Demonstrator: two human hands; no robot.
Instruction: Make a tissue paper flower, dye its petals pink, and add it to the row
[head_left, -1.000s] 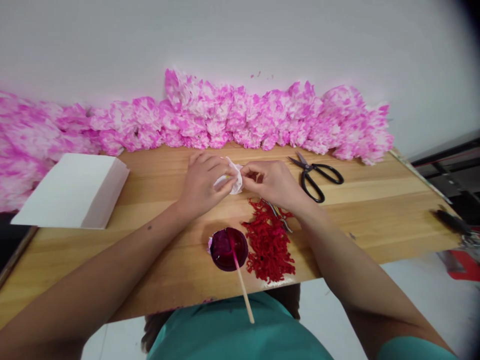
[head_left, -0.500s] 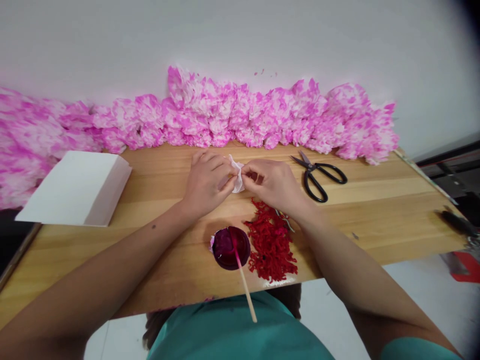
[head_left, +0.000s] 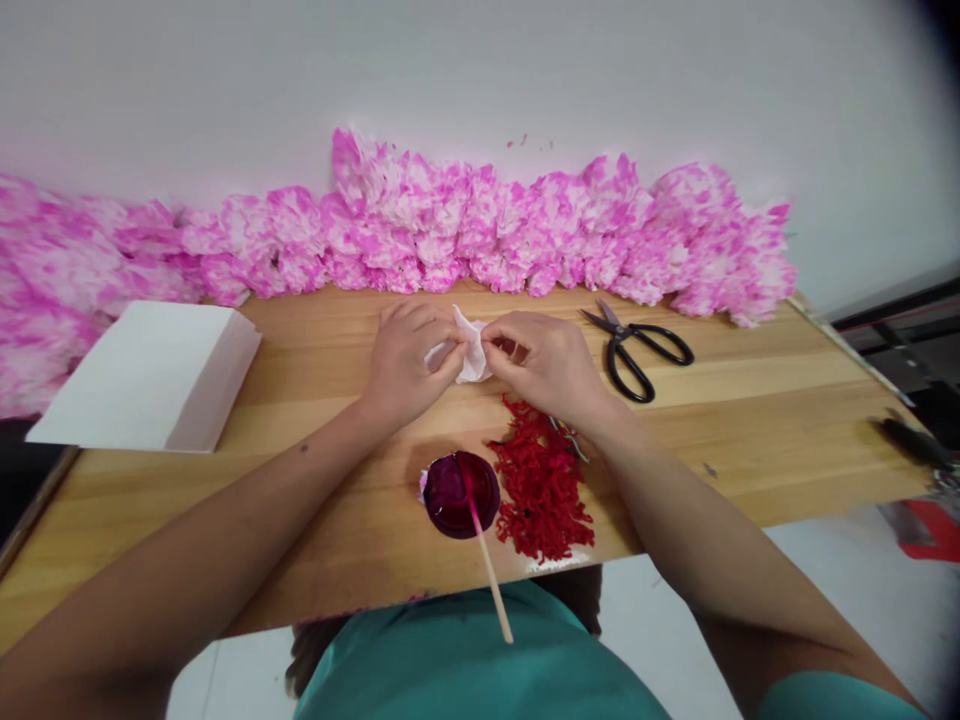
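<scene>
Here the left hand [head_left: 405,362] and right hand [head_left: 549,362] are both pinching the white paper [head_left: 475,357] between them over the table [head_left: 757,420], the exact grip looking partly hidden, while the scissors [head_left: 619,333] are lying open beside the right hand.

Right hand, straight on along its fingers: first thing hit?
The paper, which is right at the fingertips of the right hand. Just past it, probably the left hand; depth is hard to judge from this one view.
</scene>
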